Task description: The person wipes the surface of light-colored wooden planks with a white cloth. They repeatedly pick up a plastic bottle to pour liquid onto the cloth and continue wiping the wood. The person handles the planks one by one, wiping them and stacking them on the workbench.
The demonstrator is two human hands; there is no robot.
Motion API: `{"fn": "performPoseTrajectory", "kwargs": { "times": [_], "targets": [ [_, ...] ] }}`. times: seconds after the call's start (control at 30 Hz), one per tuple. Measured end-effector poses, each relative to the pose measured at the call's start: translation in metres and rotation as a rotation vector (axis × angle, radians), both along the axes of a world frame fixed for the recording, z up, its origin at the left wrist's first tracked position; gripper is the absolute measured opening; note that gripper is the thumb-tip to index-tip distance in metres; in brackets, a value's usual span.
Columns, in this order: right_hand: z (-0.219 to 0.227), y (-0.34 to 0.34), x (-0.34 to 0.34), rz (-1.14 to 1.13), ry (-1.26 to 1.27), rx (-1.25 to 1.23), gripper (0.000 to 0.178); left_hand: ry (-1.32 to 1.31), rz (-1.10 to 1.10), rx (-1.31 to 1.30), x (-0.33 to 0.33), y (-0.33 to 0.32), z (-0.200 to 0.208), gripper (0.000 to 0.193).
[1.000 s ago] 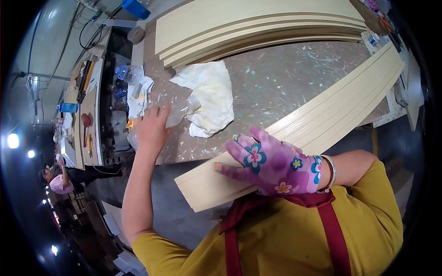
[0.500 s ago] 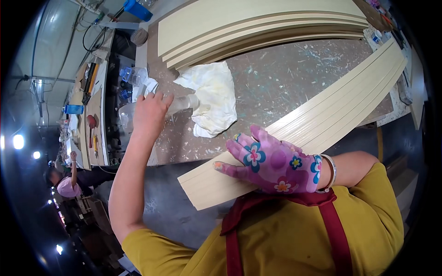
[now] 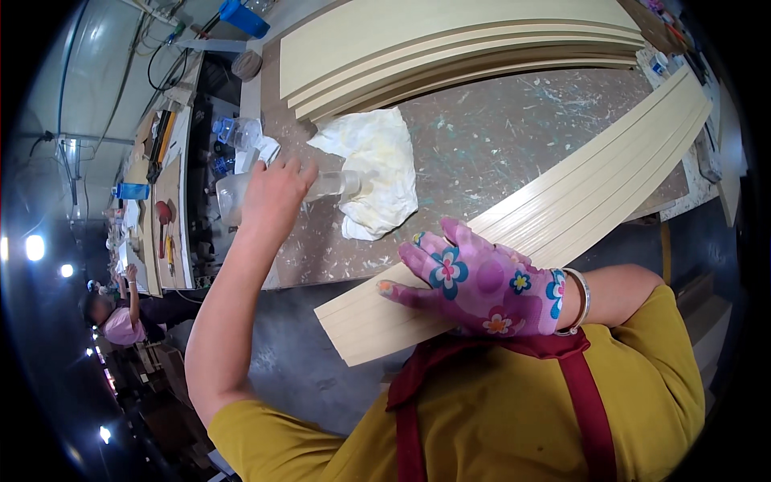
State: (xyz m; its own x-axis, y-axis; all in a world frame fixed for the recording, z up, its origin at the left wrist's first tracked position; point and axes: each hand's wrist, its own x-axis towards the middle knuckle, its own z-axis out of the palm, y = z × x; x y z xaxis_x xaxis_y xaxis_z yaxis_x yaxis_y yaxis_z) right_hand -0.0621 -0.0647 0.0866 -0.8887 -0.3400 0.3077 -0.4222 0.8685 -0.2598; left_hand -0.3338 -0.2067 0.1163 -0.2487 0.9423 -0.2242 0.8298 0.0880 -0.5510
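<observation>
In my bare left hand [image 3: 277,193] is a clear plastic bottle [image 3: 325,185], lying nearly on its side, fingers wrapped round its middle. Its mouth points right, over a crumpled white cloth [image 3: 381,173] on the worktable [image 3: 490,145]. My right hand [image 3: 490,285] wears a pink glove with a flower pattern. It lies on a long cream-coloured plank [image 3: 586,189] with grooves, fingers stretched out and thumb apart. The plank slants from the table's far right to past its near edge, close to my body.
Several cream boards [image 3: 458,40] are stacked at the back of the table. Another clear bottle [image 3: 237,132] stands at the left edge. A side bench [image 3: 169,209] with tools runs along the left, and a person [image 3: 124,317] in pink is beyond it.
My left hand has shifted slightly right with the bottle, bringing its mouth further over the cloth. The right hand stays on the plank.
</observation>
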Motion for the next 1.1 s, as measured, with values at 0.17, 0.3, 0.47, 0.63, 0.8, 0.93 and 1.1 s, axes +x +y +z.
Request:
{"fn": "performPoseTrajectory", "kwargs": {
  "times": [0.17, 0.3, 0.47, 0.63, 0.8, 0.93, 1.1],
  "targets": [
    [0.000, 0.000, 0.000, -0.015, 0.019, 0.010, 0.050, -0.013, 0.041, -0.027, 0.005, -0.004, 0.008, 0.040],
    [0.004, -0.002, -0.001, -0.007, -0.038, -0.007, 0.050, -0.007, 0.055, -0.010, -0.004, -0.015, -0.005, 0.046],
    [0.012, 0.005, 0.000, 0.051, -0.131, 0.001, 0.061, -0.162, 0.224, 0.058, -0.017, -0.040, -0.032, 0.059],
    [0.011, 0.004, -0.002, 0.066, -0.179, -0.034, 0.070, -0.505, 0.478, 0.455, -0.058, -0.086, -0.070, 0.070],
    [0.018, 0.004, -0.003, 0.054, -0.157, 0.022, 0.071, -0.820, 0.726, 1.152, -0.102, -0.075, -0.092, 0.075],
    [0.020, 0.004, -0.002, 0.054, -0.141, 0.035, 0.069, -1.067, 0.730, 1.497, -0.132, -0.047, -0.120, 0.074],
    [0.021, 0.000, -0.001, 0.014, -0.200, -0.055, 0.061, -1.063, 0.709, 1.596, -0.127, -0.025, -0.150, 0.082]
  ]
}}
